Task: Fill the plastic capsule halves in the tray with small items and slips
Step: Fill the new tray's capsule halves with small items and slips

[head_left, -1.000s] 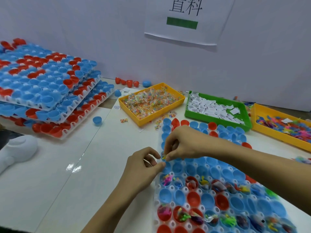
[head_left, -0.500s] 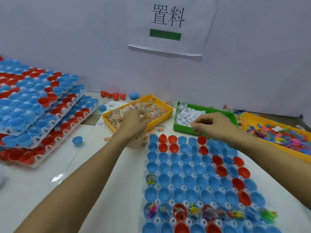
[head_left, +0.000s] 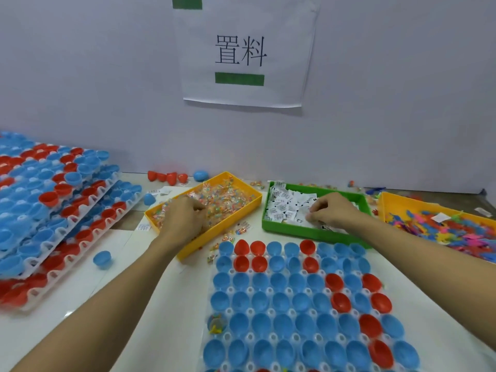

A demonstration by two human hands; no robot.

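Head view: the white tray (head_left: 402, 296) of blue and red capsule halves (head_left: 281, 302) lies on the worktop (head_left: 80, 304) nearest the camera. Left hand (head_left: 185, 218) is down in the yellow bin (head_left: 222, 229) of small packets (head_left: 228, 200), fingers curled into them; what it grasps cannot be told. Right hand (head_left: 332, 210) reaches into the green bin (head_left: 295, 229), fingertips pinching at the white slips (head_left: 284, 208). One capsule half (head_left: 216, 322) at the tray's left edge holds an item.
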